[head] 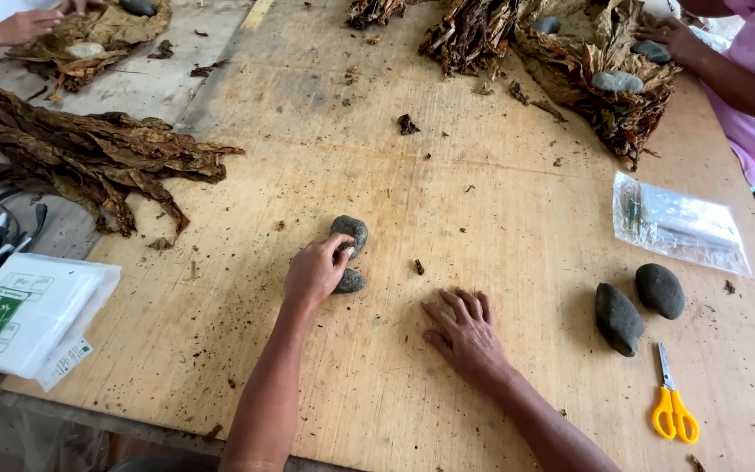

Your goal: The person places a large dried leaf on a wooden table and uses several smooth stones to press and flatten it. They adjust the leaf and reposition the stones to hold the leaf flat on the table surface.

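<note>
My left hand [315, 271] rests on the wooden table [500, 218], its fingers touching a grey stone [349, 233], with a second smaller grey stone [350, 281] under its thumb side. Whether it grips either stone is unclear. My right hand [465, 328] lies flat on the bare board, fingers spread, holding nothing. Two larger dark stones [618, 318] [660, 290] lie to the right of it.
A pile of dried brown leaves [89, 157] lies at left. Yellow-handled scissors [673, 404] and a clear plastic bag [679, 223] are at right. White packets [24, 315] sit at the left edge. Other people's hands [19, 26] [675, 35] work leaf piles at the far side.
</note>
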